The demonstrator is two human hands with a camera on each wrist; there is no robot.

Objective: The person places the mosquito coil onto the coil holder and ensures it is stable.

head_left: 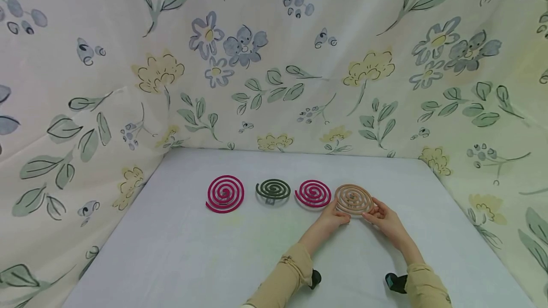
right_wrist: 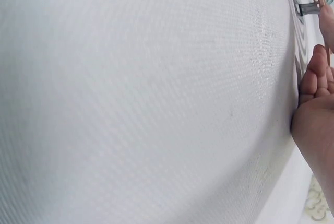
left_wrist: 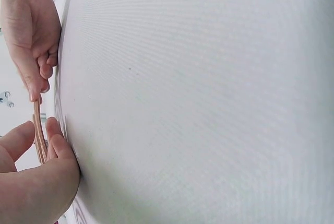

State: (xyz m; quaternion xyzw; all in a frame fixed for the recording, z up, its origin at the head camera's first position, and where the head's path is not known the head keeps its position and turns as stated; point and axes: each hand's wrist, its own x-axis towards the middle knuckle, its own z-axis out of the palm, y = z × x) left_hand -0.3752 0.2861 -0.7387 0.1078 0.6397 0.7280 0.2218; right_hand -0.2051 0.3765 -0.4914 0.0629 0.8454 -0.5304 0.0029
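Note:
A tan mosquito coil (head_left: pixel 354 198) is at the right end of a row of coils, held level just above the table. My left hand (head_left: pixel 328 222) holds its near left edge between thumb and fingers, while my right hand (head_left: pixel 385 220) pinches the right edge. In the left wrist view, the coil's thin edge (left_wrist: pixel 39 143) spans between the left hand (left_wrist: pixel 47 179) and the right hand (left_wrist: pixel 34 36). A small metal stand (right_wrist: pixel 309 8) shows beneath the coil in the right wrist view, close to the right hand (right_wrist: pixel 318 93).
To the left stand a magenta coil (head_left: pixel 313 193), a dark green coil (head_left: pixel 274 189) on a metal stand (head_left: pixel 270 201), and another magenta coil (head_left: pixel 225 194). The white table (head_left: pixel 205 260) meets a floral curtain (head_left: pixel 274 108) behind and at both sides.

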